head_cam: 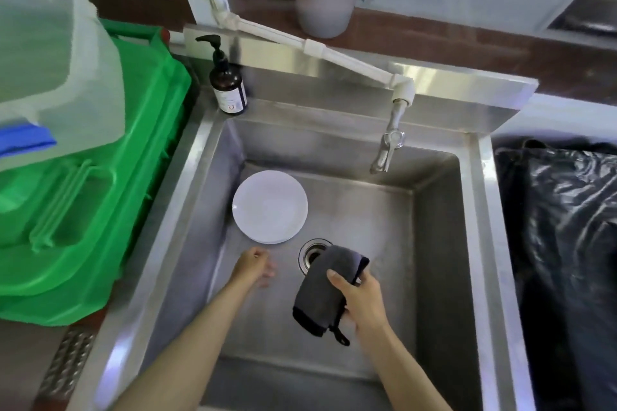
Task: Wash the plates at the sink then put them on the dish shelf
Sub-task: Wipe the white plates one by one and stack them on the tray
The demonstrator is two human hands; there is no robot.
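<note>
From the head view, the right hand [362,297] held a folded grey cloth [325,290], thumb laid across its front and fingers curled behind, so the cloth hung down from the grip with its dark loop dangling below. Just above that grip the cloth's top edge overlapped the drain [312,252]. The left hand [255,267] hovered low in the sink [437,243], well left of the cloth, fingers loosely spread and holding nothing; it was somewhat blurred. The plates [269,206], a small white stack whose count I could not tell, lay on the sink floor just beyond the left hand and up-left of the cloth grip, apart from both hands. The tap [389,143] stood further beyond the cloth, with no water visibly running. A pump bottle [228,83] sat on the far left corner of the rim

Risks, as I judged them: lifting 1 plate from the stack with the bare left hand could drag a second along and drop it. A wet plate held only at its rim might slip against the steel. The hanging cloth could slide over the drain and slow the water's escape. No dish shelf was in view, so the carry might be awkward
</note>
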